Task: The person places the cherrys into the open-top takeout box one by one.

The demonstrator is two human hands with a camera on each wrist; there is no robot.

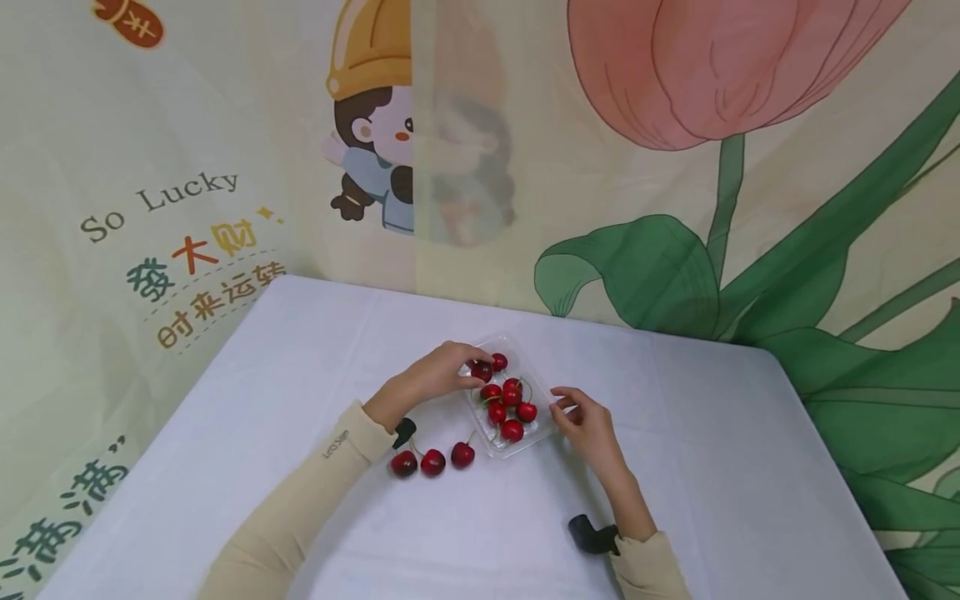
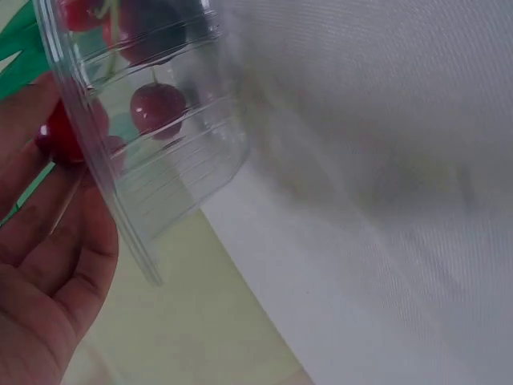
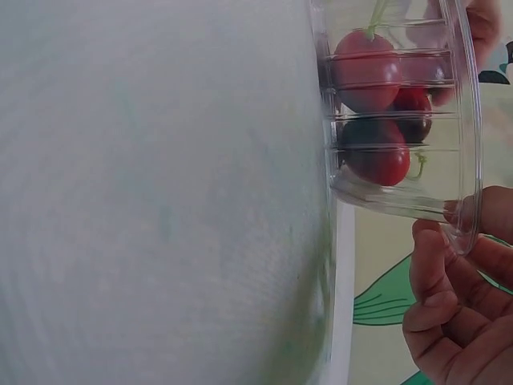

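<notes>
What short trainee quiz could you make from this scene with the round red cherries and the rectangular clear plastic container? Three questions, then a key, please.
1. How many round red cherries lie on the white tabletop, outside the rectangular clear plastic container?

2. True or false: the bare right hand touches the container's edge.

3. What does the bare left hand hold?
A) a wooden spoon
B) a dark red cherry
C) nothing

Key: 1. Three. 2. True. 3. B.
</notes>
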